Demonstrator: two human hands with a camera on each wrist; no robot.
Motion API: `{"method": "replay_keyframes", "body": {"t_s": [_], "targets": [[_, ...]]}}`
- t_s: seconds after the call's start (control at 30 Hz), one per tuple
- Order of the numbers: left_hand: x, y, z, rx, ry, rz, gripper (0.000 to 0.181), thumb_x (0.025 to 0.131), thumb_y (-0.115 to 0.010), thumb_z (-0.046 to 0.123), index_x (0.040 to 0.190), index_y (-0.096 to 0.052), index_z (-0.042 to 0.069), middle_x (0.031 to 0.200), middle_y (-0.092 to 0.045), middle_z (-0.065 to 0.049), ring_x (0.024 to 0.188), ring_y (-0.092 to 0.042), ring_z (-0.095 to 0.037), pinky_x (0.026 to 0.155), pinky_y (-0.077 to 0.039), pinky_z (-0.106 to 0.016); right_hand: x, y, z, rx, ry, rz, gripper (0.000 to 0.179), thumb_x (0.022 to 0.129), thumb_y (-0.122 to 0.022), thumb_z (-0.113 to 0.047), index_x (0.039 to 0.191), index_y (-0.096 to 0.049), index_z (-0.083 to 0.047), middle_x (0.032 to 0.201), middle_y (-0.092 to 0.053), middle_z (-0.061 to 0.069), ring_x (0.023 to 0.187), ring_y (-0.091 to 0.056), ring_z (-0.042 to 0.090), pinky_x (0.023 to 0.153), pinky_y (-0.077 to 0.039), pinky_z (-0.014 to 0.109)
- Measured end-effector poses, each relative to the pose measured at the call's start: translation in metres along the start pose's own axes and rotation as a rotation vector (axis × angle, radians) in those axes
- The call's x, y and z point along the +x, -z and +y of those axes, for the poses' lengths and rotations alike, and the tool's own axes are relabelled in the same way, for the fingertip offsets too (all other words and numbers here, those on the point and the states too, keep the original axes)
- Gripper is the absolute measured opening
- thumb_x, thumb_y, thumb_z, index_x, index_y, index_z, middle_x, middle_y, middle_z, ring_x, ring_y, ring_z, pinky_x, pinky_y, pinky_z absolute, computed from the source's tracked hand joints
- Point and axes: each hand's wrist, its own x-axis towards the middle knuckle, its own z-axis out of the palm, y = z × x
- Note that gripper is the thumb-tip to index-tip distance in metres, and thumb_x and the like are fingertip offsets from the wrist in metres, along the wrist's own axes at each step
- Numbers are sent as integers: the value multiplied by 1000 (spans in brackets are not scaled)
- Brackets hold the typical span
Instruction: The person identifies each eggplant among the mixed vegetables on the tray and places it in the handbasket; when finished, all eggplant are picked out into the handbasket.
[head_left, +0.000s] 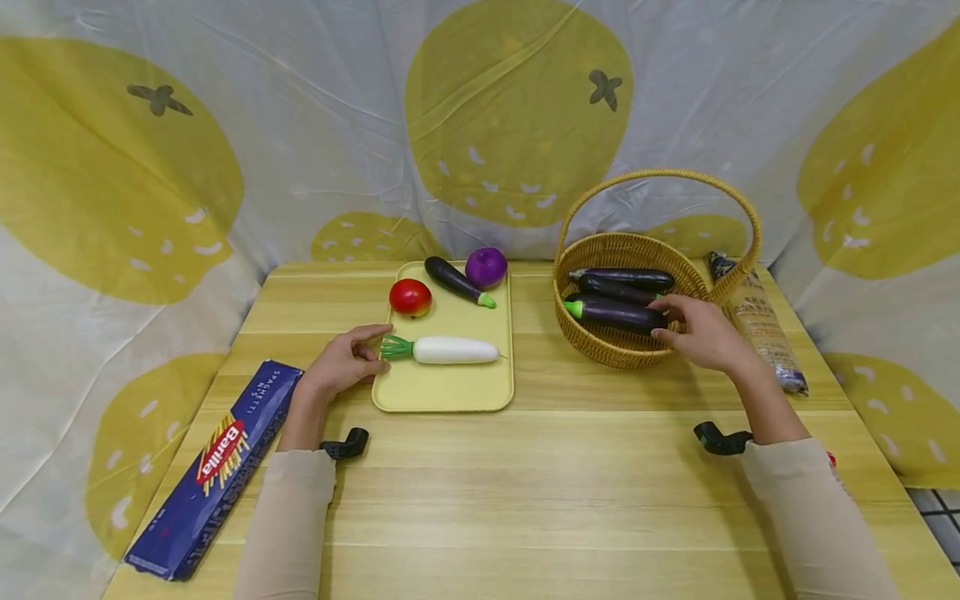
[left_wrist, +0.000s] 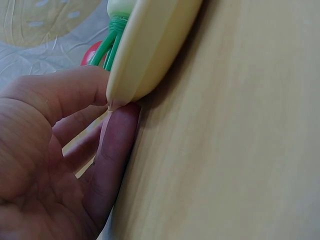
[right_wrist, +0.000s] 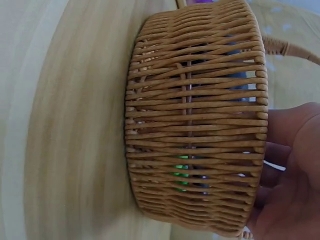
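My left hand (head_left: 343, 360) pinches the left edge of a yellow tray (head_left: 442, 398); in the left wrist view its thumb and fingers (left_wrist: 80, 92) meet at the tray's rim. Lying on the tray are a white radish (head_left: 456, 350) with green leaves, a red round fruit (head_left: 410, 297), an eggplant (head_left: 453, 279) and a purple onion (head_left: 487, 267). My right hand (head_left: 703, 333) reaches over the rim of a wicker basket (head_left: 626, 358) and pinches the dark end of the front eggplant (head_left: 617, 315). Two more eggplants (head_left: 626, 278) lie behind it. The right wrist view shows mostly basket wall, hiding those fingertips.
A blue spaghetti box (head_left: 217, 471) lies at the table's left side. To the right of the basket is a clear printed packet (head_left: 765, 329). The basket's tall handle (head_left: 663, 173) arches above it. A patterned cloth (head_left: 315, 125) hangs behind the wooden table (head_left: 540, 492).
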Motion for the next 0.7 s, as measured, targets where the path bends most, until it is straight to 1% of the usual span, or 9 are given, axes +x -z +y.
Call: {"method": "replay_keyframes", "body": {"t_s": [0.1,0.2,0.27,0.37,0.47,0.6,0.7], "targets": [[-1,1,4,15,5,3,69,88,-75,-2,152,-50,3,101,-60,-20,82,-58,-22,67,-59,-28,4,1,1,-49,30,-44,42,99,-68,-16,136,-59,2,130,-65,28,114,-64,45,92,-53,60],[1,2,2,14,11,4,69,89,-75,-3,152,-50,4,99,-60,-21,82,-58,-22,67,-60,-29,8,3,1,-76,34,-99,42,98,-68,-16,134,-59,5,127,-66,28,111,-66,45,91,-54,59],[5,1,-4,7,16,4,69,89,-74,-3,153,-49,5,99,-60,-21,82,-58,-23,67,-60,-30,11,3,1,-80,18,-126,43,98,-69,-16,134,-59,5,126,-67,28,112,-65,45,90,-54,58],[12,0,-21,7,9,13,71,89,-76,0,154,-49,10,99,-61,-19,84,-58,-22,67,-60,-29,13,4,0,-68,-2,-153,44,97,-70,-16,134,-59,5,125,-66,27,114,-64,45,90,-54,58],[9,0,-17,7,1,12,70,89,-76,0,153,-50,10,98,-61,-18,84,-57,-21,67,-60,-29,14,4,1,-57,-14,-157,45,97,-71,-17,134,-59,4,126,-66,27,114,-64,44,91,-54,57],[-2,0,2,-3,4,-1,69,88,-75,-2,152,-49,3,96,-60,-19,82,-57,-21,66,-60,-29,14,2,1,-55,-18,-150,47,97,-71,-20,136,-59,4,128,-66,26,115,-63,43,93,-53,57],[-2,0,3,-2,9,0,69,88,-75,-3,152,-49,3,95,-61,-19,81,-58,-21,66,-59,-29,13,1,1,-48,-14,-134,47,98,-71,-22,136,-59,3,129,-65,25,117,-63,43,94,-53,57]]}}
